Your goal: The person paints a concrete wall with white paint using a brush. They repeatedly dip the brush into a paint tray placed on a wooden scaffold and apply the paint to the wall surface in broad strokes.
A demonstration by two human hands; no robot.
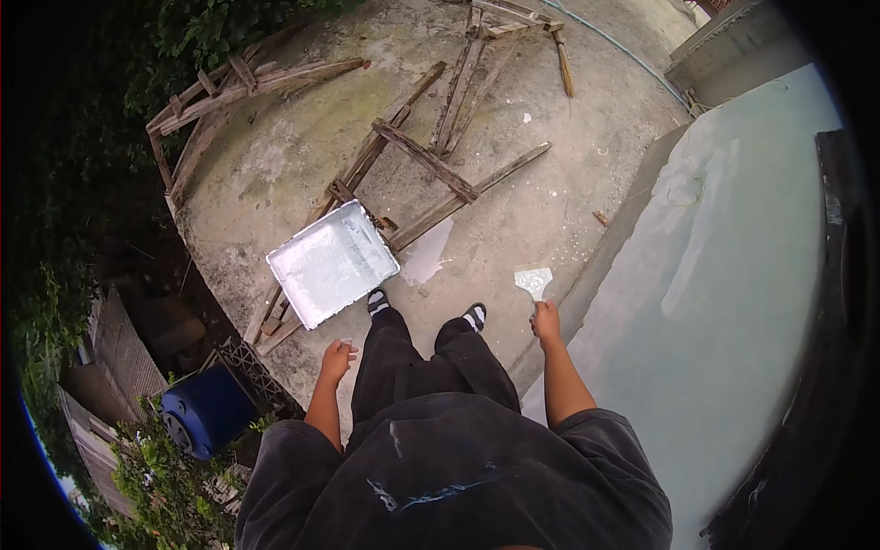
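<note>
My right hand (545, 322) is closed around the handle of a putty knife (533, 280), whose wide, flared blade is smeared with white and points away from me. It is held out over the concrete, beside the foot of the wall. My left hand (338, 359) hangs at my left side with its fingers loosely apart, holding nothing that I can see. Ahead of that hand is a white rectangular tray (335, 261), coated inside with white material. Tilted, it rests on or against old timbers and touches neither hand.
On my right stands a pale grey-green wall (742, 247) with whitish patches. Weathered wooden frames (426, 160) lie across the concrete floor (513, 220), which carries white splatters. The floor drops off at left, where a blue tank (209, 411) sits lower down. A thin hose (623, 50) runs along the far side.
</note>
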